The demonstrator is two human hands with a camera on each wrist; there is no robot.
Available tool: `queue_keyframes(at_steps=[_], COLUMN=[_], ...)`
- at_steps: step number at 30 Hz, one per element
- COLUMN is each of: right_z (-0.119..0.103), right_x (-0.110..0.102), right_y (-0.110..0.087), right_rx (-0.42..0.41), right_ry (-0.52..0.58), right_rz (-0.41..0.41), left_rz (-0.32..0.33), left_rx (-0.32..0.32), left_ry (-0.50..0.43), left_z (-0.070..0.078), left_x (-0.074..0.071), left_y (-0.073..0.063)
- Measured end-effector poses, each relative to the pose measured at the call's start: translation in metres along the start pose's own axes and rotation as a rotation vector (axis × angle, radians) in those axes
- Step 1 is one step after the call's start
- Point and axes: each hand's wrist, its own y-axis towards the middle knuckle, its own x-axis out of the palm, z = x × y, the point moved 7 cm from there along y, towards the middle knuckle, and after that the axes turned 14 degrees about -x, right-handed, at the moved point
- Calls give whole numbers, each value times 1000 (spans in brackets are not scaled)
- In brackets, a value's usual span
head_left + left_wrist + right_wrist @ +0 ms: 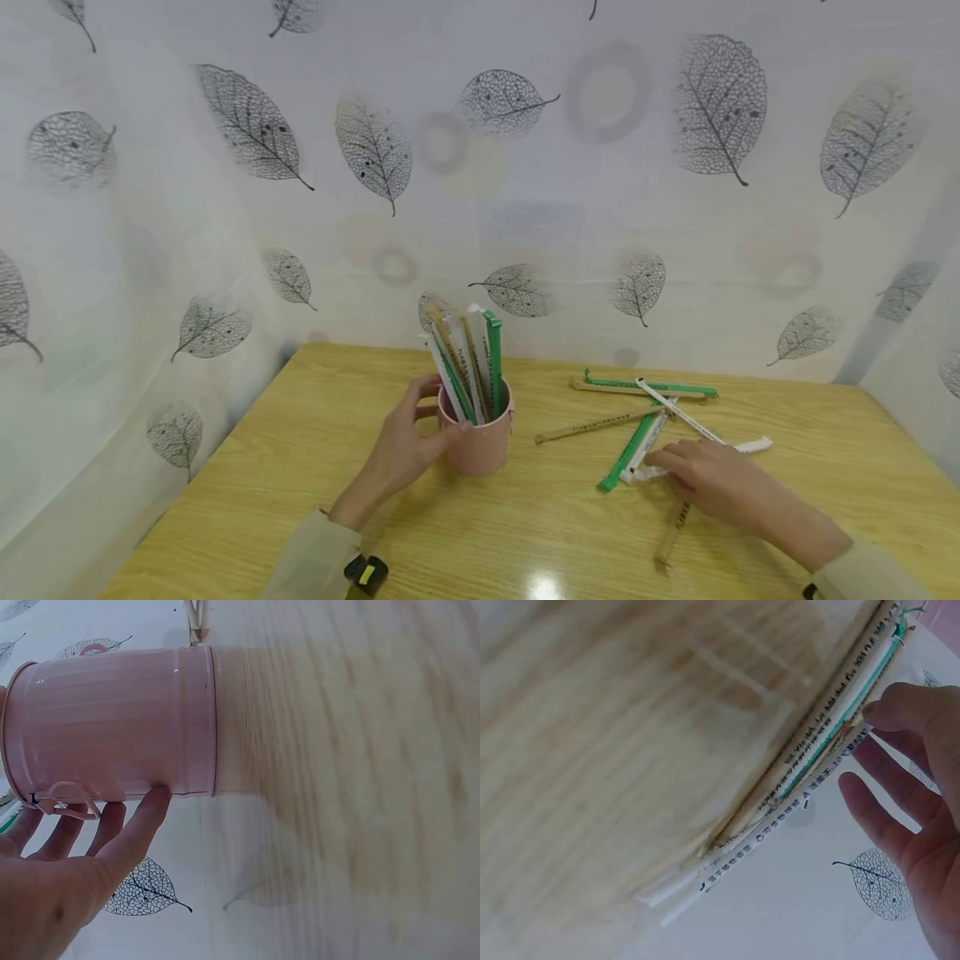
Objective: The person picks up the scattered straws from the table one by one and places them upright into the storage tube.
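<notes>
My left hand (401,446) grips a small pink metal pail (477,454), thumb at the near side of the rim and fingers around its left side. The left wrist view shows the wire handle of the pail (120,720) beside the fingers. Several paper-wrapped straws (495,358), white, green and brown, stand tilted in it. To the right, my right hand (723,483) is over a loose pile of wrapped straws. In the right wrist view its thumb and forefinger pinch a white wrapped straw (769,826) with dark print, close alongside others.
Behind the right hand lie a green wrapped straw (630,454), a brown one (592,427) and several others, crossing each other. Another brown straw (667,542) lies nearer the front. A leaf-patterned curtain (525,225) hangs behind the wooden table (555,517).
</notes>
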Motion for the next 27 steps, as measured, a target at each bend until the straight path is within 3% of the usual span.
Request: queue_keyframes(at_steps=[8, 15, 23, 27], right_z=[1, 11, 26, 32], right_x=[-38, -67, -101, -113], right_y=[15, 25, 37, 47], right_rx=[-63, -21, -21, 0], right_ry=[-66, 29, 98, 132], right_rz=[254, 360, 573, 631], left_rz=[16, 15, 14, 18], left_rx=[0, 13, 29, 19], left_ry=[6, 22, 32, 42], left_z=[-1, 0, 2, 3], left_x=[1, 2, 2, 1], left_y=[-1, 0, 0, -1])
